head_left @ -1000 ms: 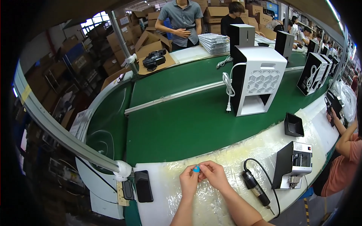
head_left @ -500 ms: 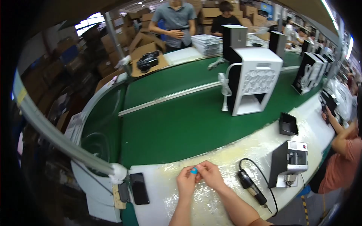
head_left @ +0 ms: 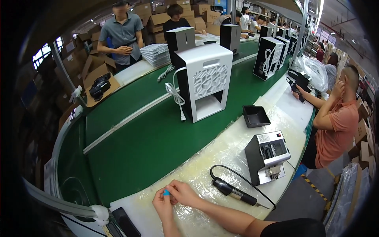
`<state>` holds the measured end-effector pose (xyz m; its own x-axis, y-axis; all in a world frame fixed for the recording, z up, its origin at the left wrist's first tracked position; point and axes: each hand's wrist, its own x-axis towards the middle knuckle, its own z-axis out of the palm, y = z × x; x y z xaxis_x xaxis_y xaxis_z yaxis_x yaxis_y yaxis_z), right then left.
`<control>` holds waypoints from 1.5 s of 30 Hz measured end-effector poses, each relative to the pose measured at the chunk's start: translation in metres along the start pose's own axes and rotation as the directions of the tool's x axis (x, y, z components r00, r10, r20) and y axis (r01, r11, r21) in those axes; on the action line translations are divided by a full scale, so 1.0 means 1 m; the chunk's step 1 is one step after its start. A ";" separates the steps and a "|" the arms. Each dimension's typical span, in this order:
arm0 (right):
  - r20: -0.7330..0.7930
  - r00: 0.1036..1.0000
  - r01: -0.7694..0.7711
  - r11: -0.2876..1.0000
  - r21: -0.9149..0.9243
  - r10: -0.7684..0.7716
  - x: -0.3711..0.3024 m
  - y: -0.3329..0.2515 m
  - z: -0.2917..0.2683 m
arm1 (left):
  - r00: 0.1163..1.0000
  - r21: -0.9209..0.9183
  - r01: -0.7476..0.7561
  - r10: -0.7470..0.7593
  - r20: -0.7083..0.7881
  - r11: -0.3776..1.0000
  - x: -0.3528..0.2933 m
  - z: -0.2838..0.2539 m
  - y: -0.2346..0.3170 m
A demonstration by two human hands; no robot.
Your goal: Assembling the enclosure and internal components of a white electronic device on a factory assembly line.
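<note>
Over the plastic-covered near edge of the bench, my left hand (head_left: 162, 204) and my right hand (head_left: 184, 194) meet with their fingertips pinched together. A small bright blue piece (head_left: 166, 192) shows between them; its kind is too small to make out. Right of my hands lies a black electric screwdriver (head_left: 233, 191) with a metal bit and a black cord. Beyond it stands a black and silver screw feeder (head_left: 268, 156). A black phone (head_left: 125, 222) lies to the left of my left hand.
A white appliance with a patterned panel (head_left: 209, 81) stands on the green conveyor belt (head_left: 134, 166), its white cord and plug (head_left: 177, 100) hanging beside it. A black tray (head_left: 256, 116) sits on the bench. At right, a person in an orange shirt (head_left: 337, 122) holds a dark tool.
The view has swung to the right, so the bench and appliance appear farther left. My hands stay together around the blue piece. The neighbour at right has a hand raised to the head.
</note>
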<state>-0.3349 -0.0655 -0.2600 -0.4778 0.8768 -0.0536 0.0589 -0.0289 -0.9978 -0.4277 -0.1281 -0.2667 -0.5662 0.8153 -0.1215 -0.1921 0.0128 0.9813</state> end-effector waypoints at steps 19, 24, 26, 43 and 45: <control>-0.201 0.979 0.018 1.000 0.008 -0.016 -0.002 0.012 0.015 | 0.990 -0.042 0.112 -0.108 0.087 0.993 -0.001 0.000 -0.003; -0.211 0.977 -0.014 0.992 0.128 0.041 -0.001 0.005 0.013 | 0.995 -0.099 0.056 -0.048 0.084 0.994 -0.002 0.005 0.001; -0.212 0.977 0.005 0.989 0.146 0.027 -0.001 0.003 0.014 | 0.995 -0.125 0.045 -0.034 0.094 0.991 0.000 0.004 -0.001; 0.005 0.998 -0.058 0.837 0.545 0.066 0.002 -0.006 0.016 | 0.999 -0.365 0.043 -0.032 0.035 0.930 0.002 -0.003 0.003; 0.015 0.997 -0.066 0.823 0.564 0.070 0.004 -0.003 0.017 | 0.999 -0.369 0.036 -0.028 0.026 0.929 0.002 -0.002 0.005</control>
<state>-0.3518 -0.0699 -0.2580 -0.4860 0.8652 -0.1236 -0.4140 -0.3525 -0.8393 -0.4311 -0.1273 -0.2620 -0.5395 0.8294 -0.1449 -0.4946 -0.1729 0.8518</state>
